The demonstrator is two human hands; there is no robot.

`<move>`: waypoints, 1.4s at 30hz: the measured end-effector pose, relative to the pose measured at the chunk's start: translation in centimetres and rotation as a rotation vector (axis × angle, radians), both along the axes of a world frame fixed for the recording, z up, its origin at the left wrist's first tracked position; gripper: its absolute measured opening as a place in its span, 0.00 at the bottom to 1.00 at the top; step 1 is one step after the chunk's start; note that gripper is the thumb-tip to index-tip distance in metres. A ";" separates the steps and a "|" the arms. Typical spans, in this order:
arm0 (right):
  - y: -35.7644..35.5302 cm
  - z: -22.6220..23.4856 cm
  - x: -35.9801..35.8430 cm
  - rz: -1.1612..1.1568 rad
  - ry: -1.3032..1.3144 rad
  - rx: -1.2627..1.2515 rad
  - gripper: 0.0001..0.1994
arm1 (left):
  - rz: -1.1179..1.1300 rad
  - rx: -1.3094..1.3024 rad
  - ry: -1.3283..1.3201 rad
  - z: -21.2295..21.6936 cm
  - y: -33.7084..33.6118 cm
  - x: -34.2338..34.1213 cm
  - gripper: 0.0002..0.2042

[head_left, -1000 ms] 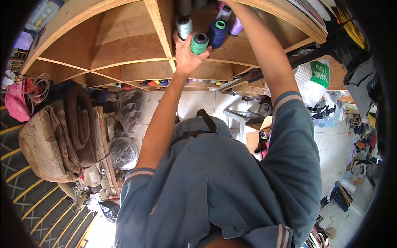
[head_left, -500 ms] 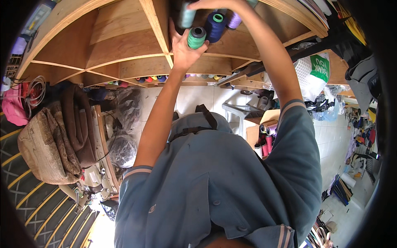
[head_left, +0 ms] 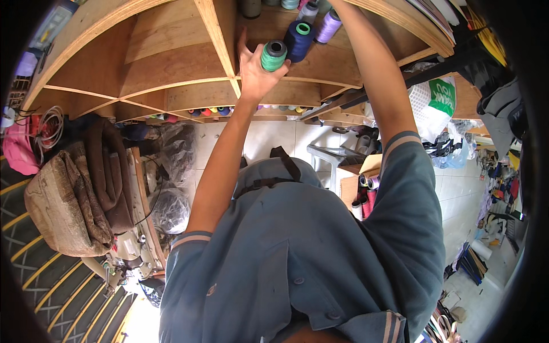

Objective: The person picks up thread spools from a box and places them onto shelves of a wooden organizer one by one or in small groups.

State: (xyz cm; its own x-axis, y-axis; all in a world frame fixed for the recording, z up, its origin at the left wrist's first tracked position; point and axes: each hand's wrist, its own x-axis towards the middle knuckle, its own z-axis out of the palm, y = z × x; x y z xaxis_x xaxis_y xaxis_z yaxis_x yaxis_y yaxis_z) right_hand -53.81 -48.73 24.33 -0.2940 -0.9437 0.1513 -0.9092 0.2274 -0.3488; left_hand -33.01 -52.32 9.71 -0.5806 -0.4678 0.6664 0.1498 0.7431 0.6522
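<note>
My left hand (head_left: 251,71) is raised to a wooden shelf compartment (head_left: 320,57) and grips a green thread spool (head_left: 273,55) at the compartment's front edge, beside the upright wooden divider (head_left: 217,28). Just right of it stand a dark blue spool (head_left: 298,39) and a lilac spool (head_left: 329,26), with a grey spool (head_left: 309,11) behind them. My right forearm (head_left: 366,68) reaches up past these spools. Its hand is cut off by the top edge of the picture.
A row of small coloured spools (head_left: 229,110) lines a lower shelf. Folded brown fabrics (head_left: 74,194) lie over a sewing machine (head_left: 126,251) at left. A white plastic stool (head_left: 331,155), a box with spools (head_left: 366,188) and a white bag (head_left: 434,103) are at right.
My left hand with the green spool stays at the shelf edge beside the blue spool. My right hand has risen out of the picture's top edge.
</note>
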 end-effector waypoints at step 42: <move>7.5 1.6 -2.7 -0.270 0.025 -0.116 0.21 | -0.035 0.142 -0.054 1.0 0.2 0.5 0.21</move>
